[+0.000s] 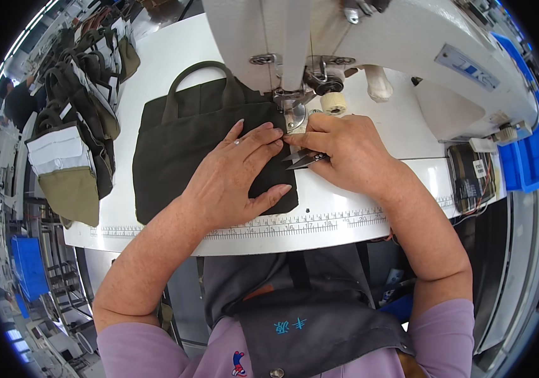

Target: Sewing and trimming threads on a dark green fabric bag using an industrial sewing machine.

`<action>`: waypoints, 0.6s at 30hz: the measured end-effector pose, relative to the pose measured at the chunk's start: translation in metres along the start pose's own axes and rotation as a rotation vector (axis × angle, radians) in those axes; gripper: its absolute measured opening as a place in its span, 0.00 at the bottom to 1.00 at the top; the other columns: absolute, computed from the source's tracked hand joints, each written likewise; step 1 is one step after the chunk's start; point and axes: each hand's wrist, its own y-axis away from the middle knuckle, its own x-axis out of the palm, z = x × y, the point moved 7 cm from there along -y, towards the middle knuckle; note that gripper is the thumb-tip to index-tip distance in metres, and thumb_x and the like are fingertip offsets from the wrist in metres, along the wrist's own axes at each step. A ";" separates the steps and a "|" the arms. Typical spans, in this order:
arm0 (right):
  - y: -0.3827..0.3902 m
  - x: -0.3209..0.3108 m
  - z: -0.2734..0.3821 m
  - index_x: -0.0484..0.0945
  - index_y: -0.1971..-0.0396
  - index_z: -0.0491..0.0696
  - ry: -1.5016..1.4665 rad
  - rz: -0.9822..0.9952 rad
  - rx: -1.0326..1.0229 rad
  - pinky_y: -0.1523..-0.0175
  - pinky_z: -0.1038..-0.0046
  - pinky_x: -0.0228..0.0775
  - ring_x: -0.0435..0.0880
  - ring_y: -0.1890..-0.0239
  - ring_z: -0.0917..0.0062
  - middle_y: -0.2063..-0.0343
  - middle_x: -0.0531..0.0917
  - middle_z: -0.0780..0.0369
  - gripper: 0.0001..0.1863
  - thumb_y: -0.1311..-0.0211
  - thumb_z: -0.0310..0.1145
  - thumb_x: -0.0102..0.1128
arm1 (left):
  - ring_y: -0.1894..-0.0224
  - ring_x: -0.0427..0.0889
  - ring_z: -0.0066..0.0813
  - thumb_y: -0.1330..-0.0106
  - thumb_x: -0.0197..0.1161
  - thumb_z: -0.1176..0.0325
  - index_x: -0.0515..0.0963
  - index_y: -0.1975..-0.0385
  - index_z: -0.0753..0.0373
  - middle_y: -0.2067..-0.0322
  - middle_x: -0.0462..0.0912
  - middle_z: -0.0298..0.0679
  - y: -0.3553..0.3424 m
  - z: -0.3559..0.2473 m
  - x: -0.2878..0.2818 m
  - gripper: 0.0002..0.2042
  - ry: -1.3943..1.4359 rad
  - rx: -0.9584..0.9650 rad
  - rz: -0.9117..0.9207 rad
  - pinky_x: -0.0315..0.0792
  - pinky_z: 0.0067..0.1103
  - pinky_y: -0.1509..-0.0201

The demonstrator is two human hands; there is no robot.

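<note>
A dark green fabric bag piece (172, 148) with a looped handle (176, 87) lies flat on the white sewing table. My left hand (235, 173) rests on it, fingers spread, the fingertips near its right edge. My right hand (358, 151) is closed around dark thread snips (306, 160), whose pointed blades stick out to the left below the fingers. Its index fingertip meets the fabric edge beside my left fingertips. Just beyond both hands is the sewing machine's presser foot (295, 114), at the fabric's upper right edge.
The white sewing machine (402, 38) stands over the far side. Stacked green bag pieces (68, 176) hang at the left edge. A printed ruler scale (269, 230) runs along the table front. At right are a dark wired box (468, 179) and a blue bin (525, 160).
</note>
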 end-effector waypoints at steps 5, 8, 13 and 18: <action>-0.006 0.004 0.000 0.85 0.51 0.54 0.148 0.017 0.083 0.65 0.63 0.77 0.86 0.69 0.67 0.69 0.83 0.65 0.21 0.48 0.35 0.69 | 0.33 0.73 0.44 0.36 0.68 0.56 0.77 0.45 0.70 0.41 0.76 0.47 -0.010 0.014 -0.002 0.26 -0.041 0.021 -0.033 0.62 0.46 0.26; -0.008 0.008 -0.004 0.84 0.48 0.55 0.199 0.041 0.147 0.65 0.63 0.78 0.87 0.69 0.67 0.69 0.84 0.64 0.23 0.47 0.35 0.69 | 0.34 0.74 0.43 0.36 0.68 0.56 0.78 0.46 0.70 0.41 0.77 0.47 -0.017 0.023 -0.003 0.26 -0.027 0.018 -0.054 0.63 0.45 0.26; -0.006 0.005 -0.011 0.84 0.50 0.54 0.131 0.018 0.151 0.64 0.63 0.78 0.87 0.67 0.66 0.68 0.85 0.63 0.21 0.47 0.35 0.69 | 0.35 0.75 0.41 0.36 0.68 0.55 0.80 0.46 0.69 0.42 0.79 0.46 -0.023 0.034 -0.005 0.25 -0.030 0.000 -0.065 0.61 0.42 0.24; -0.002 0.001 -0.018 0.85 0.52 0.54 0.031 -0.027 0.125 0.62 0.63 0.78 0.87 0.65 0.64 0.67 0.85 0.62 0.19 0.46 0.33 0.68 | 0.35 0.76 0.44 0.39 0.71 0.60 0.78 0.43 0.66 0.40 0.77 0.46 -0.022 0.035 -0.006 0.26 -0.021 0.001 -0.054 0.60 0.43 0.23</action>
